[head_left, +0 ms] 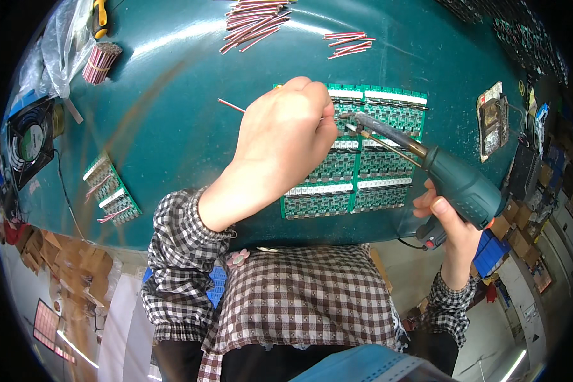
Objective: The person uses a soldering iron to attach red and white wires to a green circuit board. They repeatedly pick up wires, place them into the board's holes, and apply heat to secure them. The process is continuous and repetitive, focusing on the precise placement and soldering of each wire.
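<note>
My left hand point(286, 124) is closed in a pinch above a panel of green circuit boards point(382, 169). A thin red-and-white wire point(231, 106) sticks out to the left from behind it; its other end is hidden by the fingers. In my right hand point(452, 223) is a green soldering gun point(465, 184), gripped by its handle. Its metal tip reaches left over the upper part of the panel, close to my left fingertips. White connector strips and dark components run in rows across the boards.
Loose red-and-white wires point(254, 22) lie at the back, with a smaller group point(349, 44) beside them. A banded wire bundle point(102, 62), a black fan point(30, 143) and a smaller board piece point(113, 190) are on the left. A worn metal tray point(492, 121) sits at the right.
</note>
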Demonstrator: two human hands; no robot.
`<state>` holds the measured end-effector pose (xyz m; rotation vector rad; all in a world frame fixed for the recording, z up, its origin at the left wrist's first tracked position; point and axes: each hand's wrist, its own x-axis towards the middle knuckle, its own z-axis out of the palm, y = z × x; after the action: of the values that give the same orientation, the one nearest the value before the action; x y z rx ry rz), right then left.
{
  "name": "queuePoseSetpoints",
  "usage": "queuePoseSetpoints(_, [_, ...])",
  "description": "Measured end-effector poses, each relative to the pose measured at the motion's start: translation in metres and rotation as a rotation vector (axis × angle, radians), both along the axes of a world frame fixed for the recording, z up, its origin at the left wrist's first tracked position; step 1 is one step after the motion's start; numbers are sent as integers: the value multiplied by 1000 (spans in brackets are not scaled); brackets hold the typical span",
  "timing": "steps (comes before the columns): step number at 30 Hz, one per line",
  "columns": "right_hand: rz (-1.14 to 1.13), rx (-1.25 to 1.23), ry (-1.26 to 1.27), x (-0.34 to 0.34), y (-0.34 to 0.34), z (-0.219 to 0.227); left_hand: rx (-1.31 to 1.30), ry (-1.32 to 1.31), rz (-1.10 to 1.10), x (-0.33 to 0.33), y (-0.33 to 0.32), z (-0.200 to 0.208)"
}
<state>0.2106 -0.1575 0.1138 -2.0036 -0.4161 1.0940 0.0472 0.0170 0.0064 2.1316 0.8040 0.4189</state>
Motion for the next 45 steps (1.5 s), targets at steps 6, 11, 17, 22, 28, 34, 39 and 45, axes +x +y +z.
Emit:
queuePoseSetpoints(6, [16, 18, -6, 0, 0, 0, 0, -4, 1, 0, 0, -1])
queuePoseSetpoints(11, [-3, -1, -3, 0, -2, 0, 1, -3, -1, 0, 0, 0])
queuePoseSetpoints(17, [-2, -12, -17, 0, -2, -2, 16, 7, 1, 0, 0, -1])
queuePoseSetpoints(22, [-15, -32, -11, 0, -1, 0, 12, 26, -3, 0, 0, 0])
queuePoseSetpoints(28, [-8, -11, -14, -1, -4, -2, 13, -4, 6, 0, -1, -2])
queuePoseSetpoints(34, [-22, 47, -21, 1, -7, -2, 22, -4, 4, 0, -1, -2])
queuePoseSetpoints(39, [-14, 176, -54, 9, -13, -10, 28, 4, 0, 0, -2, -2])
queuePoseSetpoints(45, [-90, 666, 42, 59, -9, -79, 79, 4, -16, -2, -4, 0])
